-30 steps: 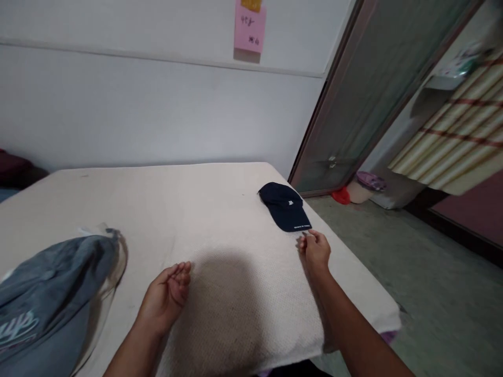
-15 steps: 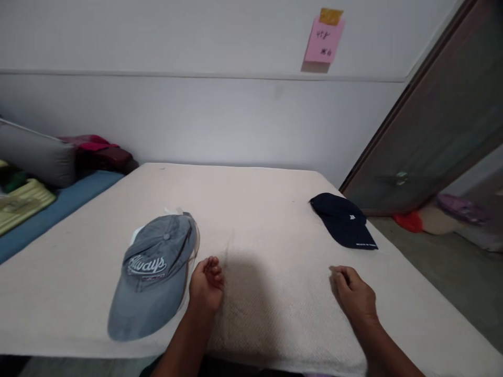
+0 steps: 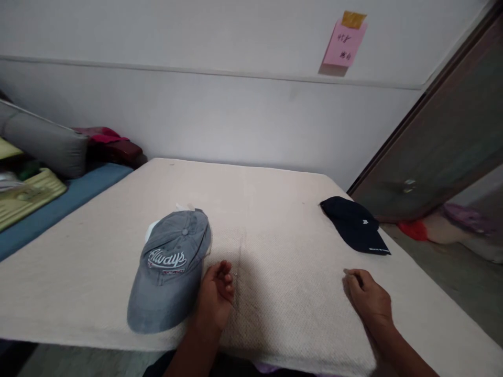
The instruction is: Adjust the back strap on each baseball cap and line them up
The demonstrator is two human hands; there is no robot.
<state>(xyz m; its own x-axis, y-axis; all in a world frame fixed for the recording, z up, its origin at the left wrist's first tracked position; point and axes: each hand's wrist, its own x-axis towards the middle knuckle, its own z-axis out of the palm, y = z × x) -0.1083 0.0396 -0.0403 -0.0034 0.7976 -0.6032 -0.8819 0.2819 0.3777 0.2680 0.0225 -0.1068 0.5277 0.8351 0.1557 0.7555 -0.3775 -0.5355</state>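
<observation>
A: What's lying on the bench (image 3: 275, 204)?

B: Two caps. The grey cap (image 3: 165, 283) is on the left, its brim toward the near edge, with white "Always" lettering (image 3: 167, 258) across the front. The navy cap (image 3: 349, 228) is on the right, close to the bench's right edge, its brim angled near and right. It carries a small white emblem (image 3: 365, 221).

A: And the left hand (image 3: 217, 296)?

B: Just right of the grey cap's brim, palm turned up and inward. It's loosely curled and released, grasping nothing. I can't tell whether it touches the brim.

A: The right hand (image 3: 369, 297)?

B: At the near right, on the near side of the navy cap and apart from it. It's bent inward with nothing seen in it; I can't tell whether it's fully clenched.

A: What's around all that?

B: A pale wall (image 3: 216, 120) at the far side, bearing a pink note (image 3: 345, 46) under yellowish tape (image 3: 353, 20). At the far left, a grey cushion (image 3: 47, 139) leans beside a dark red bundle (image 3: 118, 149). Past the right edge, a red item (image 3: 413, 230) lies on the floor (image 3: 451, 269).
</observation>
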